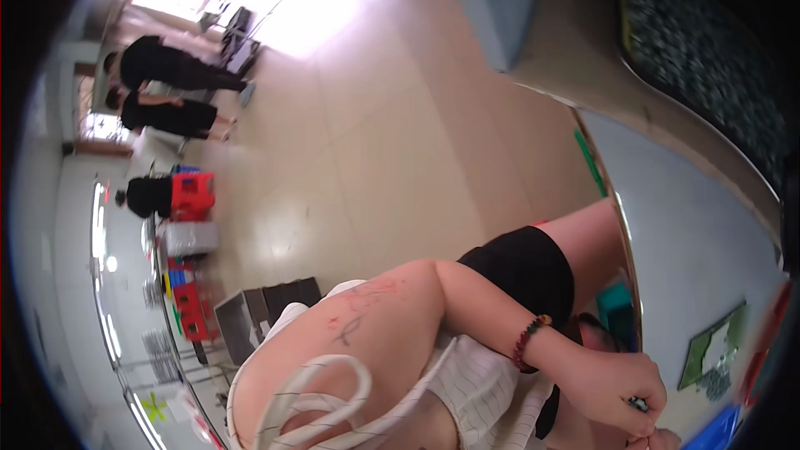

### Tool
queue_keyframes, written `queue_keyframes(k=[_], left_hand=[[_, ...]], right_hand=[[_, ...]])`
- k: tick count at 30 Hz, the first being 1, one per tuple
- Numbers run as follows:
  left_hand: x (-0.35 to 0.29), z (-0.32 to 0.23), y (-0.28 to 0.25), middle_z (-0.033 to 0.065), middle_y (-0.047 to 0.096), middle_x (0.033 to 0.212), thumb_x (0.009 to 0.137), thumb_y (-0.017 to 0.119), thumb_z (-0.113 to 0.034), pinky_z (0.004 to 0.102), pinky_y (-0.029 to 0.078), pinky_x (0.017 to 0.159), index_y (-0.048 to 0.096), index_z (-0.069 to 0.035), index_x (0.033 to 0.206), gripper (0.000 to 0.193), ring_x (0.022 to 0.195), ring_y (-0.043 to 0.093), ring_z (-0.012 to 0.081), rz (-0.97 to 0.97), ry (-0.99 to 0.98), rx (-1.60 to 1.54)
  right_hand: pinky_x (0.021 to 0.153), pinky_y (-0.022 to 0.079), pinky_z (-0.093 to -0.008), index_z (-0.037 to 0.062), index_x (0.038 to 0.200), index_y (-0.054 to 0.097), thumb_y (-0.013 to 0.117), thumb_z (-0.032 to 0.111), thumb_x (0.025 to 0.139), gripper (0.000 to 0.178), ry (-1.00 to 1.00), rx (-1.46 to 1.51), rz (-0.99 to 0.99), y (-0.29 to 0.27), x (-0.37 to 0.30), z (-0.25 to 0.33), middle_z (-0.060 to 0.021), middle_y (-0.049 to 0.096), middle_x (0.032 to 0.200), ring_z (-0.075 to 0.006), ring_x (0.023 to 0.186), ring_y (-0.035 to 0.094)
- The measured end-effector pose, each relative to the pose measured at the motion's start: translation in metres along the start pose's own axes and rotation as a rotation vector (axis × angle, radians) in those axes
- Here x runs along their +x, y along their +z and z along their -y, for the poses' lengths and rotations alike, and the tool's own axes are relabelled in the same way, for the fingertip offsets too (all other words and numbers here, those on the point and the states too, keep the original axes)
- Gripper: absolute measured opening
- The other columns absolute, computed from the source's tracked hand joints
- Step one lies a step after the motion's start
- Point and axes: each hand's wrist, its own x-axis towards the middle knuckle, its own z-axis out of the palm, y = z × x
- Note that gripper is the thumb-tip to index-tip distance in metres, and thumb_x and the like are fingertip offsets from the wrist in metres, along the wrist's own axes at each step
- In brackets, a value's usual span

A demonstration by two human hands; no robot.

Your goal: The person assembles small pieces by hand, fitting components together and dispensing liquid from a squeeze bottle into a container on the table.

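My left hand (621, 392) is closed over the grey table (667, 225) at the lower right. A small dark piece with a pale greenish edge (637, 404) shows between its curled fingers. Its kind is not clear. A beaded bracelet (530, 342) circles my left wrist. Close below, my right hand (662, 440) shows only its fingertips at the lower edge. They are bent together against the left fingers, and what they pinch is hidden. Beyond my hands, a green mat (696, 358) carries a white patch and a heap of small grey-green pieces (715, 383).
A blue object (718, 432) and a red edge (762, 346) lie near the mat. A dark speckled panel (708, 75) stands at the upper right. Across the tiled floor (367, 142) are red crates (193, 196), a grey bin (242, 321) and several people (167, 67).
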Motion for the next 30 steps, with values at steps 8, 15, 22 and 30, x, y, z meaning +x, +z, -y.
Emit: queue_keyframes(k=[8,15,22,30], left_hand=[[-0.009,0.0,-0.007,0.0054,0.061,0.069,0.088,0.051,-0.024,0.0229,0.038,0.048,0.06,-0.004,0.088,0.023,0.054,0.048,0.0095,0.145,-0.041,-0.003],[-0.008,0.002,0.002,0.0079,0.06,0.061,0.075,0.053,-0.013,0.0268,0.041,0.053,0.057,0.003,0.063,0.02,0.057,0.055,0.0133,-0.004,-0.03,-0.061],[0.008,-0.004,-0.026,0.0004,0.047,0.063,0.09,0.038,-0.011,0.0216,0.032,0.048,0.051,0.001,0.098,0.019,0.053,0.038,0.0057,0.183,-0.365,-0.632],[0.02,-0.017,-0.068,0.0046,0.054,0.069,0.086,0.052,-0.011,0.0206,0.039,0.053,0.051,0.001,0.086,0.012,0.055,0.05,0.009,0.233,-0.375,-0.552]], right_hand=[[0.041,0.037,-0.0294,-0.0059,0.067,0.058,0.065,0.005,0.075,0.015,-0.02,0.133,0.002,0.007,0.0,-0.002,-0.013,0.052,0.054,-0.0238,0.046,0.048],[0.044,0.039,-0.0303,-0.0048,0.068,0.058,0.065,0.007,0.075,0.015,-0.02,0.076,0.081,-0.003,-0.001,-0.003,-0.0127,0.053,0.057,-0.0244,0.05,0.05],[0.066,0.04,-0.0324,-0.007,0.078,0.056,0.053,-0.005,0.073,0.006,0.213,-0.34,-0.124,-0.001,0.01,-0.022,-0.0125,0.055,0.076,-0.022,0.069,0.049],[0.055,0.041,-0.0255,-0.0012,0.071,0.06,0.065,-0.008,0.054,0.019,0.182,-0.348,0.022,0.039,0.085,-0.06,-0.009,0.056,0.068,-0.0204,0.061,0.052]])
